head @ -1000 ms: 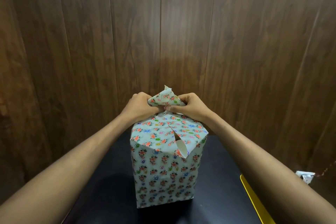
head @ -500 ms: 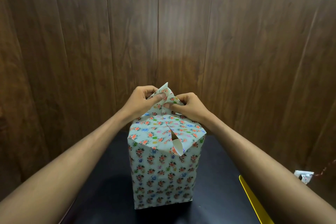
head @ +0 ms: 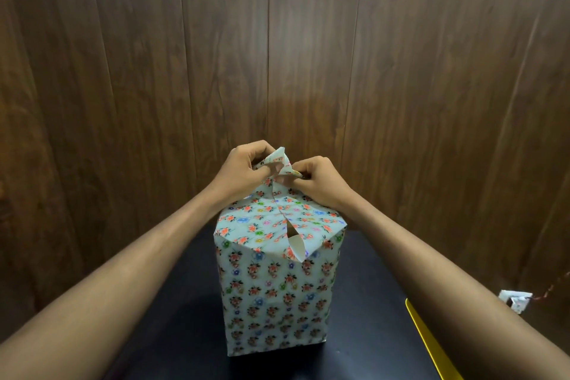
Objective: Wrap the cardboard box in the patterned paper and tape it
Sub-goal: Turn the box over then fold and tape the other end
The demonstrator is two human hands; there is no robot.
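Box: the cardboard box, fully covered in patterned paper, stands upright mid-surface.
Grip: we see the left hand and right hand each pinching the raised far flap.
Defect: near seam gapes, untaped.
Advice: we judge the flap wants a crisp crease, pulled taut and laid flat before taping.
Tape: none visible.

No words, numbers or brand marks to read anywhere here — the patterned paper carries only small printed flowers; the small white object at the right edge is too blurred to tell whether it bears any lettering at all.
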